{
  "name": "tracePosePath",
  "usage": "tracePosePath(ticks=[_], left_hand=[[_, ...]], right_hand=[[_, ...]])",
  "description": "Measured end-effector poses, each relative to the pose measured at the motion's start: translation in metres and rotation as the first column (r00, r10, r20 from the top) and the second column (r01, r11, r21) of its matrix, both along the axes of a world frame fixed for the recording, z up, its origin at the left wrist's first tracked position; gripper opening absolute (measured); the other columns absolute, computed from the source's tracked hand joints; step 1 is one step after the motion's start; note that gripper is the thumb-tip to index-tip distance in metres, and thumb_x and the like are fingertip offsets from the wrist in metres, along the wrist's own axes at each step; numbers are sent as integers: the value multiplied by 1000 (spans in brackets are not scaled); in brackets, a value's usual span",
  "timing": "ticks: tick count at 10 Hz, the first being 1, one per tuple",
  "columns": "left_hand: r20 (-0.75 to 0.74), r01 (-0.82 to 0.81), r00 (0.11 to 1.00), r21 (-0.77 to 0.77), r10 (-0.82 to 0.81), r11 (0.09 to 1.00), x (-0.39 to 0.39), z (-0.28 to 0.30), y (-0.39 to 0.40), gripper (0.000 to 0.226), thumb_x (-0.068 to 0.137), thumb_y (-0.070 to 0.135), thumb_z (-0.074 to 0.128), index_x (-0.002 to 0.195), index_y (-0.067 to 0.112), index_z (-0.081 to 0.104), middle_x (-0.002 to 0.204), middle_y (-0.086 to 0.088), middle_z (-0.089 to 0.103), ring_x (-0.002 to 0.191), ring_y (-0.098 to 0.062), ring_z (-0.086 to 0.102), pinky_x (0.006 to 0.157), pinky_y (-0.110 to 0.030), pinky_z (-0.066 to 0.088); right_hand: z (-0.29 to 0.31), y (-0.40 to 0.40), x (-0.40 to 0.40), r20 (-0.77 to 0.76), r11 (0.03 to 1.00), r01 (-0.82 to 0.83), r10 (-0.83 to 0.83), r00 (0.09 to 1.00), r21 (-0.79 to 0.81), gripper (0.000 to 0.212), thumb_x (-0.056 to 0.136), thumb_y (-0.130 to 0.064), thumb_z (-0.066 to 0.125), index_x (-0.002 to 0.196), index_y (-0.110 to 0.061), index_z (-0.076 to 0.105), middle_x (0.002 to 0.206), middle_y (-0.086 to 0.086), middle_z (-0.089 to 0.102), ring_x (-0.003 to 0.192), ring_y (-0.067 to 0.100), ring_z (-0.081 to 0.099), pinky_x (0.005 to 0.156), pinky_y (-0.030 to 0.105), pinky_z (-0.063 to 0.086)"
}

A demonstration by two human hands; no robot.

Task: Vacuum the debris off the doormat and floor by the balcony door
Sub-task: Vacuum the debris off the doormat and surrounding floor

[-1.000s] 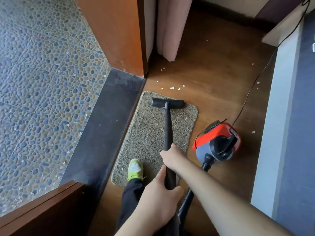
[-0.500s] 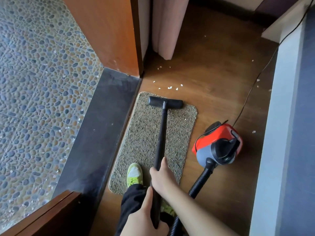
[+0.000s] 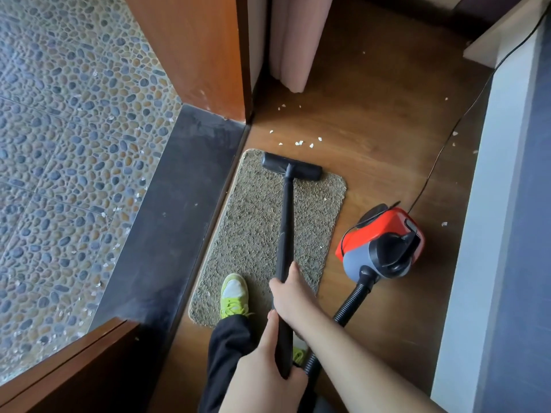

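Since a second ago, both hands have slid back toward the person along the black wand [image 3: 285, 234], while the nozzle [image 3: 291, 166] remains at the doormat's far edge. Pebble-patterned balcony tiles [image 3: 68, 150] lie farthest left, flecked with white bits, then a dark threshold strip [image 3: 167, 210]. Next comes the doormat [image 3: 253, 234] on the wooden floor [image 3: 372, 120], a lime-green sneaker [image 3: 234, 295] planted on its near end. The left hand [image 3: 262, 365] has its fingers wrapped around the wand's lower end; the right hand [image 3: 290, 296] grips it just above. White debris [image 3: 298, 143] lies on the floor just past the nozzle, with more scattered specks farther right. The red vacuum body [image 3: 384, 242] sits beside the mat, its ribbed hose [image 3: 351, 302] curving back toward the person.
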State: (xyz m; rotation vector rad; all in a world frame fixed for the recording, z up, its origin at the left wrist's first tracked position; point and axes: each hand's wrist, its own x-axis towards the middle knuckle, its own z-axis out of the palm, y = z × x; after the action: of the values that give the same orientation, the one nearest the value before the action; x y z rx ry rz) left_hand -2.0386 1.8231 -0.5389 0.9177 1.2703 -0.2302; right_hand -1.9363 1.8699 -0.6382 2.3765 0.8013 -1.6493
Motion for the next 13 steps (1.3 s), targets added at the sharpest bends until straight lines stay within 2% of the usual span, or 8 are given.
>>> tracePosePath(ticks=[1,2,4,5,6,8,10,13], left_hand=[[-65,-111,991,57,114,992,-9,-7,-5,78,87,16,59,152,44,26,99,19,70,74,12,65,61,-2,42],[-8,-245,970,-48,245,968,-14,-8,12,72,89,8,56,141,51,31,63,-8,70,44,-22,62,44,-28,51],[-63,-189,979,63,192,980,5,-15,54,45,87,14,56,104,53,42,77,-13,67,55,-29,63,51,-41,59],[-92,-115,987,152,130,982,22,-27,65,54,85,22,58,132,44,44,91,-4,70,75,-30,69,73,-43,60],[-101,-59,991,215,82,975,33,-34,70,63,88,25,58,144,42,35,79,10,60,69,-14,59,64,-24,50],[-68,-94,991,238,113,967,34,-46,76,68,86,25,59,144,50,31,70,13,57,56,-11,56,60,-25,50],[-72,-123,987,256,146,959,37,-50,99,64,86,26,58,141,49,35,72,12,57,61,-6,53,52,-11,37],[-64,-104,990,241,122,965,33,-62,148,67,82,27,58,142,50,36,76,9,62,62,-15,60,63,-29,52]], right_hand=[[0,12,-16,75,996,-82,84,994,-29,68,102,-28,41,157,-14,4,139,16,53,123,32,55,92,34,44],[-13,32,-23,133,986,-142,152,979,-84,71,102,-20,41,156,-10,-4,141,17,51,123,31,55,92,35,46],[-24,77,-6,106,1000,-12,15,994,-26,65,100,-25,46,153,-11,12,137,17,50,118,33,55,86,36,46],[-21,87,11,50,999,46,-47,998,20,62,100,-29,45,153,-13,16,115,14,53,93,30,55,73,34,44],[-20,93,22,49,999,27,-29,998,32,58,100,-30,45,151,-15,22,89,8,49,67,21,47,56,28,38],[-35,101,26,87,998,-3,-2,996,56,54,99,-33,46,146,-15,29,110,13,57,84,28,54,67,31,41],[-47,128,28,80,997,-10,4,997,72,51,98,-31,45,144,-13,30,101,12,49,86,28,49,65,33,38],[-51,177,26,102,997,33,-40,994,69,50,99,-28,45,144,-14,29,116,16,60,86,29,56,68,33,43]])
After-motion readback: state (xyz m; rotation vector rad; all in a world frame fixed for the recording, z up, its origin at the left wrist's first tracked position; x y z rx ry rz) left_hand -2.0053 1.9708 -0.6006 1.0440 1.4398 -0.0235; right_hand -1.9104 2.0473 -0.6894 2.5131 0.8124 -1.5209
